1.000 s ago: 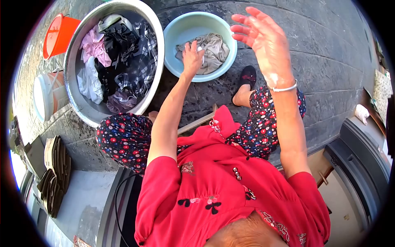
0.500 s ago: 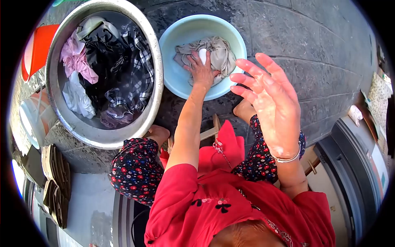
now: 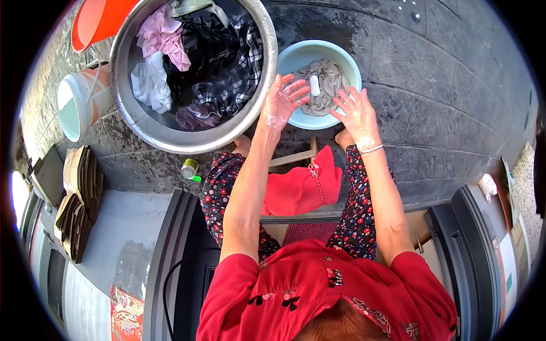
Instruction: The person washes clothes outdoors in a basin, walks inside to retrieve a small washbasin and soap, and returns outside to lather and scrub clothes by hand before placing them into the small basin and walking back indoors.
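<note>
Both hands hover with fingers spread and nothing grasped over the near rim of a light blue basin (image 3: 296, 54) on the stone pavement: the soapy left hand (image 3: 280, 105) at the basin's 8 o'clock, the right hand (image 3: 357, 116), a bangle at its wrist, at its 5 o'clock. Inside the basin lies a wet grey garment (image 3: 330, 85) with a white bar of soap (image 3: 314, 85) resting on it, just beyond both sets of fingertips. At the basin's 9 o'clock stands a large metal tub (image 3: 259, 102) heaped with mixed laundry, with a white bucket (image 3: 77, 108) and an orange bucket (image 3: 96, 20) farther out on that side.
</note>
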The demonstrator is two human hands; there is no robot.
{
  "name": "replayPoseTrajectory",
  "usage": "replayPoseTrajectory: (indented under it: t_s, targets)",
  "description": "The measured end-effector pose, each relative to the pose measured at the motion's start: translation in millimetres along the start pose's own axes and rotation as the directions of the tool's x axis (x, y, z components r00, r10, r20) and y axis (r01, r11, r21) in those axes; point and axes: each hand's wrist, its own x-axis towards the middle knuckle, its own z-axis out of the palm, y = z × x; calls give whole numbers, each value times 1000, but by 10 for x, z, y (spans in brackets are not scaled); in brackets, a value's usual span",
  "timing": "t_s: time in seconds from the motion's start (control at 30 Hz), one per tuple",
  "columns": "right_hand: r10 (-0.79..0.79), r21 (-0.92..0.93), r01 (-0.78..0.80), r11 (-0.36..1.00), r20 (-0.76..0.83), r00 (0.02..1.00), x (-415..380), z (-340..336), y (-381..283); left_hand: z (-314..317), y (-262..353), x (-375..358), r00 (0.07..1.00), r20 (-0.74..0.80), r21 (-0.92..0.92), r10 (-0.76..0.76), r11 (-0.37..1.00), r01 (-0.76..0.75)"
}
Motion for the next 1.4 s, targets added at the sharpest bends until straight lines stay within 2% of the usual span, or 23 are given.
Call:
replayPoseTrajectory:
  t_s: [0.1,0.2,0.23,0.3,0.43,0.5,0.57,0.63,0.67,0.7,0.77,0.8,0.83,0.9,0.93,0.97,1.0,1.03,1.13,1.23,1.3,1.37,1.4]
  targets:
    - [75,-163,-56,985,114,991,-22,294,234,-402,428,-81,948,-189,33,256,966,-255]
    - [32,-640,169,750,290,956,222,1068,565,-1065,797,52,624,-387,893,679,445,69]
    - [4,-728,330,601,416,909,420,1297,749,-1270,891,57,560,-241,941,793,49,336]
    - [-68,-658,753,-16,752,655,1000,1627,1075,-1605,1081,155,577,-427,855,696,103,509]
    - [219,-465,526,-712,565,796,2122,1929,1669,-2148,1000,514,677,-414,845,608,-21,535]
    - [166,-389,452,-803,582,796,2377,1814,1961,-2459,924,646,743,-329,899,584,-49,436]
    - [225,-294,478,-828,606,763,2517,1737,2080,-2650,888,704,710,-186,941,679,-85,327]
    - [223,-435,492,-754,536,814,2640,1807,2001,-2716,962,742,640,-442,818,628,575,1]
    - [223,-576,491,-653,474,852,2700,1872,1951,-2669,1064,766,565,-483,860,669,483,165]
    - [119,-439,673,-595,780,614,2791,1754,1939,-2707,1138,884,491,-516,821,702,569,49]
    - [-247,-967,254,19,241,938,2989,1799,2022,-2310,1248,718,621,-536,554,572,793,-252]
    - [-164,-855,53,517,-37,986,2949,1869,2066,-2007,1347,577,694,-564,473,448,864,-173]
    - [-70,-659,-105,745,-233,970,2881,1973,2108,-1792,1324,521,710,-464,579,529,788,-209]
    - [5,-471,-49,881,-94,996,2869,1908,2184,-1479,1359,378,770,-398,855,498,507,114]
    - [-167,-709,194,678,108,980,2967,1790,2178,-1295,1356,290,802,-255,931,539,360,54]
    - [-260,-334,273,902,84,962,2720,1667,2378,-1136,1356,240,824,-107,979,557,205,-12]
    - [134,-311,-119,943,27,991,2470,1717,2227,-1121,1303,288,764,-21,979,644,169,-116]
    - [506,-266,-491,830,-17,863,2306,1805,2032,-1166,1286,369,768,-21,977,640,175,-119]
    - [287,-356,-293,887,-69,955,2289,1825,2221,-1408,1326,860,498,26,998,867,-51,36]
    - [56,-652,-212,728,-252,966,2157,2079,2218,-1536,1553,1125,481,7,995,877,-54,84]
    - [48,-929,119,349,145,988,2175,1879,2157,-1755,1631,1277,490,62,978,869,-152,146]
    - [23,-786,531,-317,553,833,2123,1886,2107,-1941,1593,1349,509,117,950,853,-246,194]
    - [99,-782,530,-326,530,842,2102,1890,2071,-2009,1534,1370,536,226,910,814,-373,183]
